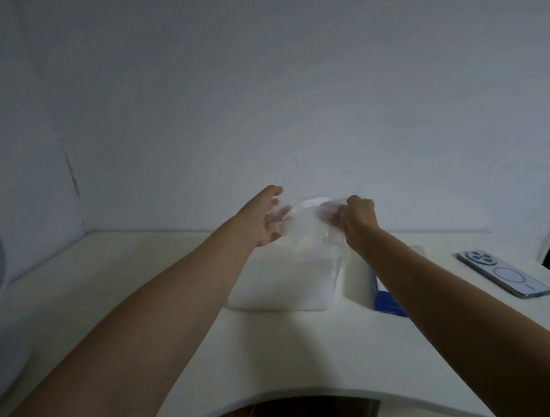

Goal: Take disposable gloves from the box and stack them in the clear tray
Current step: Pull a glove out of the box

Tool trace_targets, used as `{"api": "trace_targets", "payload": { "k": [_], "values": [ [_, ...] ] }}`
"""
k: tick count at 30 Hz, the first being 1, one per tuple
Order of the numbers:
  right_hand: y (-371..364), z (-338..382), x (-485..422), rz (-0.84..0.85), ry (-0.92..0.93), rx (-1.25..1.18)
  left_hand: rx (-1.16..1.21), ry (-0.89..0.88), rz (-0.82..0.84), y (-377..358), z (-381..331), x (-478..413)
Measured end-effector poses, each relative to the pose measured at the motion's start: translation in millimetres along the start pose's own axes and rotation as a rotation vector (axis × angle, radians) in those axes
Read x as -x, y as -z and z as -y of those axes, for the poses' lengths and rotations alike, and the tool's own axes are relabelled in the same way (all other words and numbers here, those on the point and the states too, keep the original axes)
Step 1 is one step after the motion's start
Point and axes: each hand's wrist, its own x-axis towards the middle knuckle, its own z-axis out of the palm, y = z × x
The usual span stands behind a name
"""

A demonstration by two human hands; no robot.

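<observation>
While the left hand (264, 221) and right hand (359, 219) pinch the glove (308, 224) spread, lowering it flat should keep the tray (278, 299) stack neat.

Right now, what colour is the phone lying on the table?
Pale silvery blue phone, seen best in the head view.
</observation>
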Motion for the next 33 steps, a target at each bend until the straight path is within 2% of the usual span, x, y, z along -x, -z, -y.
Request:
{"api": "trace_targets", "payload": {
  "k": [2,5,7,10,13,16,19,22,24,26,29,33],
  "values": [
    [-2,-2,3,-0.005,0.026,0.022,-0.024,0.054,0.055,8,2,0],
    [-2,-4,-1,-0.042,0.066,-0.103,-0.213,0.162,0.251,12,5,4],
    [-2,-5,-5,-0.091,0.081,-0.096,-0.322,0.171,0.288,11,7,4],
    [-1,-3,-3,-0.085,0.079,-0.068,-0.211,0.076,0.171,6,10,-1],
    [4,-2,-2,-0.012,-0.022,-0.073,-0.018,-0.058,0.009,3,11,-9],
    [11,-2,-6,0.014,0.053,0.085,0.051,-0.173,-0.091,1,11,-11],
    [16,2,-11,-0.062,0.165,0.193,-0.065,-0.227,-0.139,1,8,-6],
    [16,10,-13,-0.124,0.380,0.306,-0.263,-0.215,-0.048,6,3,-5],
    [11,14,-10,0.030,0.489,0.360,-0.362,-0.211,0.059,12,0,-6],
    [4,15,-5,0.326,0.468,0.489,-0.425,-0.242,0.143,17,-2,-5],
    [-9,8,2,0.656,0.291,0.659,-0.390,-0.297,0.189,25,-5,-5],
    [-19,-4,3,0.863,0.047,0.681,-0.308,-0.362,0.107,34,-6,-9]
  ]
}}
